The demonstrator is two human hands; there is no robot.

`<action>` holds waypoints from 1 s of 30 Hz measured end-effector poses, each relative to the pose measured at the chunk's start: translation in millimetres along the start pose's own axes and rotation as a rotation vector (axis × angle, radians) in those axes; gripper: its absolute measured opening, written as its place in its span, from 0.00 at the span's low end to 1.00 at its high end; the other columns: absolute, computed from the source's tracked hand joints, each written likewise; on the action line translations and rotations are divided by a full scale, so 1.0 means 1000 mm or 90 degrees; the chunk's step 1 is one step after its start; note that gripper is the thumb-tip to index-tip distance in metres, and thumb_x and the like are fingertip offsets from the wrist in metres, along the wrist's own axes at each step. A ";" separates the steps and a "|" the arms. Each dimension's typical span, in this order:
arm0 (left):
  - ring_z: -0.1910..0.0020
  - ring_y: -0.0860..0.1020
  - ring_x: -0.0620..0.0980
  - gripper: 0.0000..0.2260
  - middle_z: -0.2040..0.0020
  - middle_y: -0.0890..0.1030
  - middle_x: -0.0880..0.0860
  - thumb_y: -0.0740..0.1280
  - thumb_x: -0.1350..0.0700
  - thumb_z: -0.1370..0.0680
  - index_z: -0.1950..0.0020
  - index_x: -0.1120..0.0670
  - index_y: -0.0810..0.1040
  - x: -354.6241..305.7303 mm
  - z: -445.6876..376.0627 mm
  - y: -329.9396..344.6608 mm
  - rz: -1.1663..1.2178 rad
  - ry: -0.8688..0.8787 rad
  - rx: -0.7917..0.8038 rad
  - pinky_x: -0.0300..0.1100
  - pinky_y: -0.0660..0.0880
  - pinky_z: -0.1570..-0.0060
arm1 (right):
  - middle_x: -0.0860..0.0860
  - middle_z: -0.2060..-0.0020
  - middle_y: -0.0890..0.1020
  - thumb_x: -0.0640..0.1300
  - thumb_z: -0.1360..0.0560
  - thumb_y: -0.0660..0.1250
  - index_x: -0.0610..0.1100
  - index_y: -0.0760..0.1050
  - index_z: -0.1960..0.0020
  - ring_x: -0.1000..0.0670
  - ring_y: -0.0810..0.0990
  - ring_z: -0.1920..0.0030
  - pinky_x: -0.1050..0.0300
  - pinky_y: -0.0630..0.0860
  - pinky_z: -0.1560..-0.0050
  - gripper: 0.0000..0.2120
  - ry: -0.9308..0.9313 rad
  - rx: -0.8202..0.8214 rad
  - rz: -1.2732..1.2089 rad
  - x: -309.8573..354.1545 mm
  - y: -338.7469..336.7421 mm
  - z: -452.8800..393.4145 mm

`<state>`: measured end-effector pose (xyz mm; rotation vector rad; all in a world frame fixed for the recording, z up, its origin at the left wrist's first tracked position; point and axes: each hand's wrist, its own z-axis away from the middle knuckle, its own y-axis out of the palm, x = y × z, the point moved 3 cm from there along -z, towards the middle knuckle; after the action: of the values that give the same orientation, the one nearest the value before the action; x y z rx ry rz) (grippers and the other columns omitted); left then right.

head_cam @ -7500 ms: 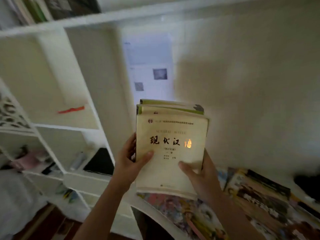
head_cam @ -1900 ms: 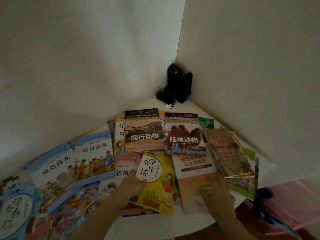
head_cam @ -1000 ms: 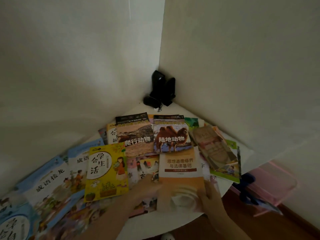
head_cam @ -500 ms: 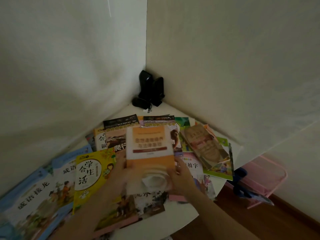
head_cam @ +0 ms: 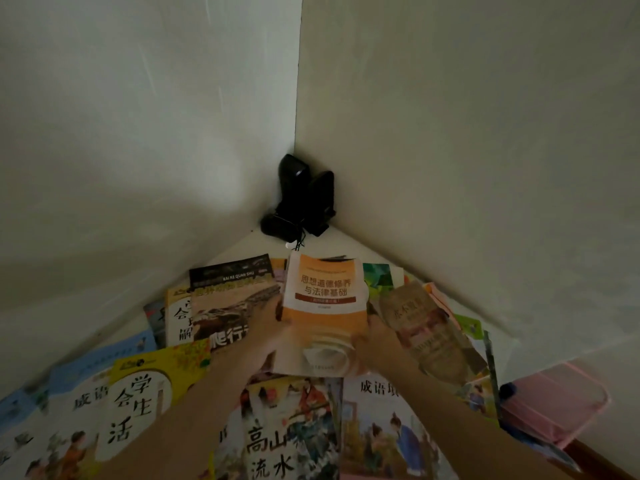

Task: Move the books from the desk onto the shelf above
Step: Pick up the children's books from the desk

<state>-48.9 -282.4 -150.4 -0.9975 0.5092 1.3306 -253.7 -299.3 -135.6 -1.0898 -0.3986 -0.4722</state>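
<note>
An orange-and-white book [head_cam: 325,306] is lifted above the corner desk [head_cam: 263,244], held by both hands. My left hand [head_cam: 268,327] grips its left edge and my right hand [head_cam: 375,336] grips its lower right edge. Under it, several picture books lie spread over the desk: a reptile book [head_cam: 232,299], a yellow book [head_cam: 145,393], a brown book [head_cam: 426,327] and a landscape-cover book [head_cam: 287,434]. The shelf above is out of view.
Two black speakers [head_cam: 304,202] stand in the far corner where the two white walls meet. A pink folding thing [head_cam: 554,407] sits below the desk's right edge. The desk's front edge is hidden by books and my arms.
Both hands have raised the orange-and-white book off the pile and carried it farther toward the corner. The view has dropped closer to the desk.
</note>
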 end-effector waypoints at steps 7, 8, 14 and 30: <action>0.46 0.76 0.55 0.23 0.52 0.76 0.51 0.65 0.73 0.27 0.36 0.53 0.71 -0.011 -0.002 0.017 0.181 -0.066 -0.008 0.55 0.76 0.43 | 0.46 0.46 0.79 0.49 0.25 0.65 0.40 0.70 0.37 0.45 0.78 0.49 0.53 0.75 0.53 0.20 0.047 -0.018 -0.184 -0.012 0.009 -0.015; 0.46 0.76 0.55 0.20 0.52 0.76 0.50 0.66 0.73 0.27 0.40 0.53 0.71 -0.010 0.000 0.017 0.198 -0.080 -0.013 0.54 0.75 0.43 | 0.48 0.46 0.79 0.49 0.25 0.66 0.40 0.67 0.35 0.45 0.78 0.47 0.51 0.76 0.50 0.23 0.034 -0.016 -0.206 -0.013 0.010 -0.014; 0.45 0.76 0.54 0.34 0.36 0.74 0.56 0.72 0.62 0.27 0.29 0.47 0.57 0.019 0.020 0.002 0.225 -0.172 -0.044 0.51 0.78 0.51 | 0.51 0.38 0.75 0.43 0.31 0.73 0.52 0.59 0.29 0.46 0.77 0.40 0.45 0.78 0.42 0.36 -0.023 0.055 -0.293 -0.020 0.026 0.007; 0.43 0.79 0.58 0.20 0.40 0.80 0.52 0.70 0.59 0.24 0.36 0.42 0.73 0.129 0.102 -0.148 0.312 -0.037 -0.157 0.57 0.80 0.51 | 0.39 0.40 0.75 0.50 0.24 0.67 0.41 0.60 0.27 0.40 0.75 0.41 0.48 0.75 0.42 0.30 -0.089 0.049 0.006 0.101 0.095 -0.019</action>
<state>97.1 -116.1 -156.5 -1.0692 0.5772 1.8904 -115.6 -297.5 -161.0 -1.0537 -0.5302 -0.3696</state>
